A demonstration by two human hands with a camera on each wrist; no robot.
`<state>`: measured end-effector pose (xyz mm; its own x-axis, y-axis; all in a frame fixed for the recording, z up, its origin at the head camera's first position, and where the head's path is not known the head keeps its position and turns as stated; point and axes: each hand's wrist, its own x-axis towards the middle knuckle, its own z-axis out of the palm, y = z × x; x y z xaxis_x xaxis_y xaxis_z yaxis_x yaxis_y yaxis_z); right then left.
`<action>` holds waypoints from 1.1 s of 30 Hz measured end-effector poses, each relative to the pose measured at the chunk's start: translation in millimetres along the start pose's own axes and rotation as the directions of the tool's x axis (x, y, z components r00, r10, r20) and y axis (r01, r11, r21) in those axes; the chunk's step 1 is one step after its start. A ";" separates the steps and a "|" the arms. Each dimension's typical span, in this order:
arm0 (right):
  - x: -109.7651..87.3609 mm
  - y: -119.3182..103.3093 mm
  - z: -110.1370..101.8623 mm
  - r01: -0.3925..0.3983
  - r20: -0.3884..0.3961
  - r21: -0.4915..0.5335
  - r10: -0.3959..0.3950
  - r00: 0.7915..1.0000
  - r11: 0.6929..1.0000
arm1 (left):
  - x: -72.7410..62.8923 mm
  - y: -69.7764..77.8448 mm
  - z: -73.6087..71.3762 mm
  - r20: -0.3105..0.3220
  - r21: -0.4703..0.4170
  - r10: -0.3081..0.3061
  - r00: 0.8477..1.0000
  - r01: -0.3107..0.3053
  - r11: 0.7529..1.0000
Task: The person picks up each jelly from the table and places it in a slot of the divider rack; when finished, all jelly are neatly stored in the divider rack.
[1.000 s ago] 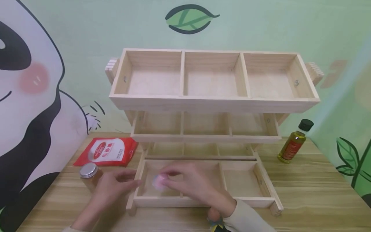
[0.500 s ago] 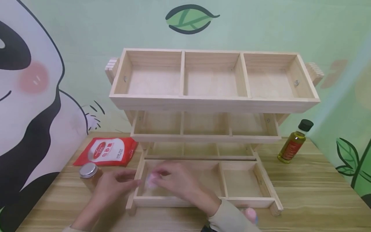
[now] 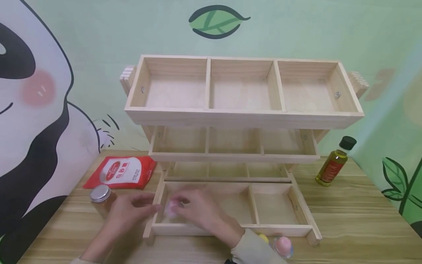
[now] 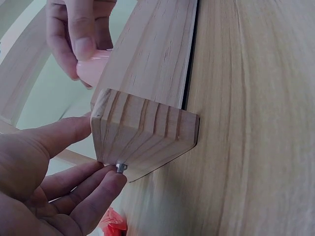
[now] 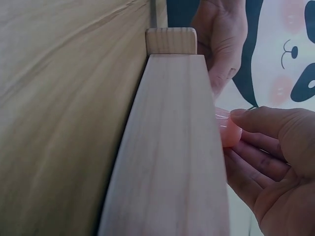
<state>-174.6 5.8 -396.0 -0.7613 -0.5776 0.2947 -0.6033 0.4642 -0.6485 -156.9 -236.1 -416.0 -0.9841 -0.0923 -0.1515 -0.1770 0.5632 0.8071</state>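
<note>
A wooden tiered box [image 3: 230, 230] stands spread out, its trays stepped one above another and each split into three compartments. My left hand [image 3: 132, 212] holds the left end of the bottom tray. In the left wrist view, its thumb lies at the upper edge and its fingers touch the side by a metal bolt [image 4: 121, 168]. My right hand [image 3: 206, 211] is over the bottom tray's left compartment and pinches a small rounded pink thing [image 5: 230, 130] between thumb and fingers. Its pink end [image 4: 92, 69] shows past the tray wall, while the fingers hide the rest.
Left of the box stand a silver-lidded jar [image 3: 101, 194] and a flat red and white packet [image 3: 122, 172]. An oil bottle [image 3: 332, 167] with a black cap stands at right. A pink-topped small item [image 3: 283, 245] and a yellow one [image 3: 263, 237] lie in front.
My right hand has moved left within the bottom tray with the pink thing, uncovering the pink-topped and yellow items by its sleeve. My left hand has stayed put.
</note>
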 end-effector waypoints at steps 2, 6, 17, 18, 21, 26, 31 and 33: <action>-0.2 1.6 1.7 0.000 0.002 -0.006 0.000 1.000 1.000 | 0.1 0.0 0.0 0.002 -0.001 -0.002 1.000 0.002 1.000; -0.6 4.2 4.6 -0.022 0.007 -0.011 0.022 1.000 1.000 | 0.3 0.9 0.1 0.005 -0.007 -0.001 1.000 0.001 1.000; 1.0 11.9 13.0 -0.037 0.018 0.007 0.037 0.999 0.999 | -0.2 2.6 -1.2 0.012 -0.005 -0.028 1.000 0.028 1.000; 1.2 12.1 13.9 -0.036 0.020 0.008 0.036 0.999 0.999 | -0.3 2.2 -1.4 0.011 -0.002 -0.032 0.999 0.032 0.999; 1.6 12.3 15.6 -0.033 0.023 -0.013 0.033 0.999 0.999 | -0.1 1.8 -1.7 0.016 0.000 -0.046 0.999 0.046 0.999; 1.8 11.8 15.8 -0.036 0.041 -0.021 0.037 0.999 0.999 | 0.9 2.1 -1.5 0.020 0.007 -0.044 0.999 0.044 0.999; 2.4 11.4 17.4 -0.034 0.053 -0.043 0.036 0.998 0.998 | 1.4 2.0 -1.2 0.021 0.005 -0.034 0.999 0.034 0.999; 2.4 11.3 18.5 -0.029 0.056 -0.057 0.032 0.998 0.998 | 1.3 1.8 -1.3 0.020 0.004 -0.038 0.999 0.038 0.999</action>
<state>-178.9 -2.8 -415.6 -0.7658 -0.5991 0.2336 -0.5932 0.5181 -0.6162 -158.5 -236.3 -414.1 -0.9763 -0.0970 -0.1934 -0.2141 0.5622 0.7988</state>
